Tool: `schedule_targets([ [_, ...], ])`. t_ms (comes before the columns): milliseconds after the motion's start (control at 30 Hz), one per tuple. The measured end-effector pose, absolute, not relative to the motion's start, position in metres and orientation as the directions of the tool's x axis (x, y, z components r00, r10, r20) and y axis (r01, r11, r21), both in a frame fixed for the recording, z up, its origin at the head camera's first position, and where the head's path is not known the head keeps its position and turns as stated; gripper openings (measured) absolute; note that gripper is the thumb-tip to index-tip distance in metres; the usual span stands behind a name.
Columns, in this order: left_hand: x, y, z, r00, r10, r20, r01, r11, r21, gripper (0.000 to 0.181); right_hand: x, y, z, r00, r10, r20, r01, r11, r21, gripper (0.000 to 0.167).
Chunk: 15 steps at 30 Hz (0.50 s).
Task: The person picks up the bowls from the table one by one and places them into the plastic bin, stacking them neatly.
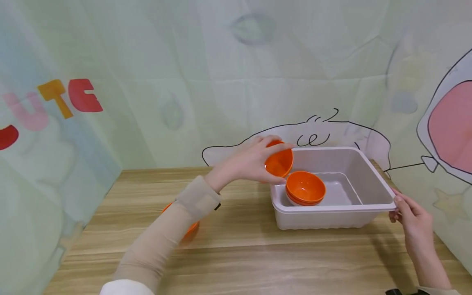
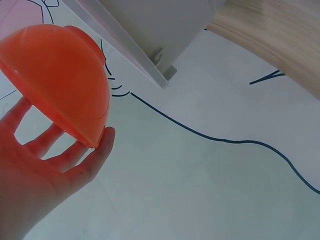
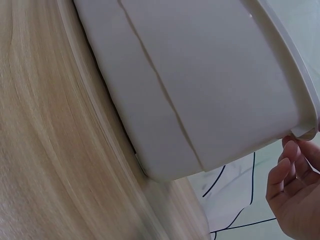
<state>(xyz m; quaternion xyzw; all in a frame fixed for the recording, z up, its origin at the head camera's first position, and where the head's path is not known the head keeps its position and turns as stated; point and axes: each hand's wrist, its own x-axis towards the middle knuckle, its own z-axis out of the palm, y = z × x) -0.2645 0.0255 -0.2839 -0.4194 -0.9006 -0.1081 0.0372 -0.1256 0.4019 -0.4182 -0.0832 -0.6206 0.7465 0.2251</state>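
Your left hand [image 1: 254,159] grips an orange bowl [image 1: 279,162] at the gray bin's [image 1: 332,218] ten o'clock, fingers spread along its rim; your right hand [image 1: 416,223] pinches the bin's edge at four. Stacked bowls [image 1: 305,186] sit inside at eight, another bowl [image 1: 192,230] outside, partly behind your forearm. You appear to be loading bowls — next likely calls for lowering this one squarely. Backdrop letters [image 1: 57,91] near nine read "UTE" — no brand legible.

the left hand [image 1: 254,159] has a pale beige wrist band [image 1: 199,198], a black tab [image 1: 218,206] at its four o'clock; a beige sleeve [image 1: 155,246] runs toward seven o'clock into white cloth [image 1: 127,287]. the right hand [image 1: 414,221] has, toward five o'clock, a beige cuff [image 1: 439,292] and black piece [image 1: 393,292].
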Motion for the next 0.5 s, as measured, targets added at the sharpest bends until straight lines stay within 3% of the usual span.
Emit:
schedule_targets([
  [500, -0.274, 0.060, -0.277, -0.622, 0.779, 0.085, 0.778, 0.601, 0.182, 0.082, -0.124, 0.405, -0.418, -0.894, 0.427, 0.140, -0.208, -0.118, -0.971, 0.019],
])
